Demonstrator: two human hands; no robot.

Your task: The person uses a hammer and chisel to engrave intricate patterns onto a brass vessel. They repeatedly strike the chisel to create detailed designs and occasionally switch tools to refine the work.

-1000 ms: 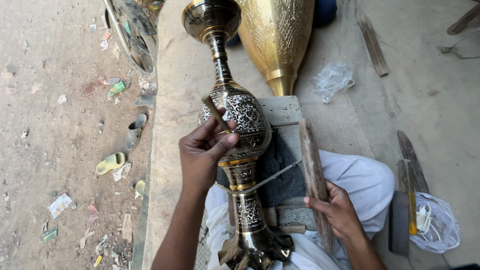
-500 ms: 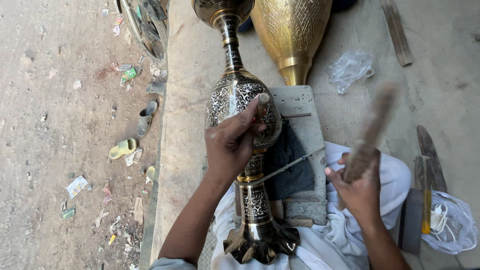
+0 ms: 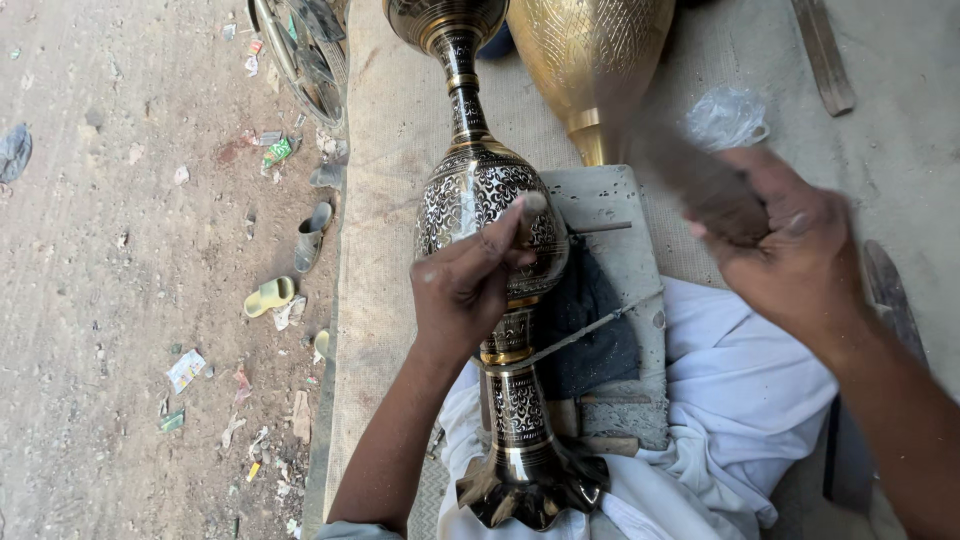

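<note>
A tall brass vase [image 3: 490, 200] with dark engraved patterns lies lengthwise across my lap and a grey block [image 3: 610, 200]. My left hand [image 3: 465, 285] rests on its round belly and pinches a short metal chisel [image 3: 527, 215] whose tip touches the engraved surface. My right hand [image 3: 785, 245] is raised to the right of the vase and grips a wooden stick [image 3: 700, 180], blurred by motion, angled toward the chisel. White cloth [image 3: 730, 400] covers my legs under the vase.
A second, plain golden vase [image 3: 595, 60] lies behind the block. A crumpled plastic bag [image 3: 725, 115] and wooden slats [image 3: 825, 55] lie on the concrete at right. Left of the mat edge is dirt ground with litter and sandals [image 3: 270, 295].
My right hand has swung the wooden stick up from my lap to above the vase. My left hand has shifted from holding the chisel free to setting it on the vase's belly.
</note>
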